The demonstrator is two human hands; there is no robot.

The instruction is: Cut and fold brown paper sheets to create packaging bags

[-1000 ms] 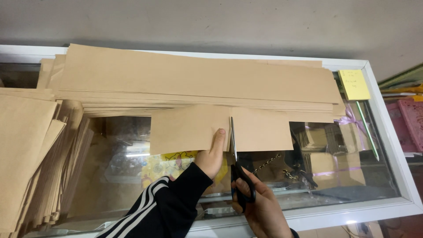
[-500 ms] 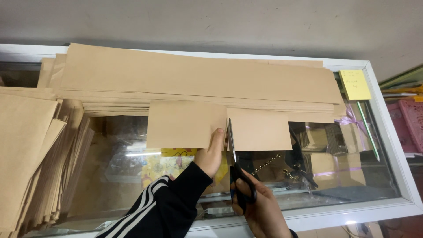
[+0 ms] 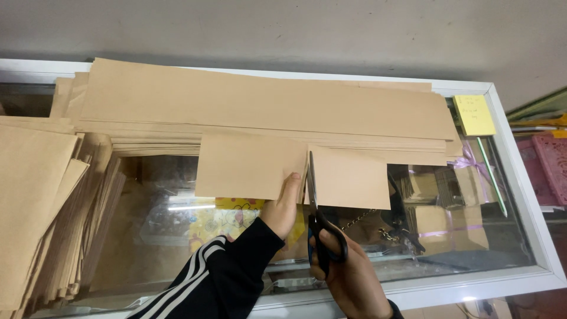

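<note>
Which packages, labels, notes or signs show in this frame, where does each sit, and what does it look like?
Sticky note: on the glass counter top at the far right corner, square, yellow, with handwriting.
Gift boxes: inside the display case under the glass, right side, pale boxes tied with lilac ribbon.
Printed sheet: under the glass, just left of the left hand, yellow with cartoon figures.
Pink package: beyond the counter's right edge, patterned pink, cut off by the frame.

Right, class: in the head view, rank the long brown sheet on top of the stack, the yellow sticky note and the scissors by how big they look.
1. Long brown sheet, by far the largest.
2. Scissors, partly hidden by the right hand; being nearer the camera flatters them.
3. Yellow sticky note, smallest, though close to the scissors' visible part.
</note>
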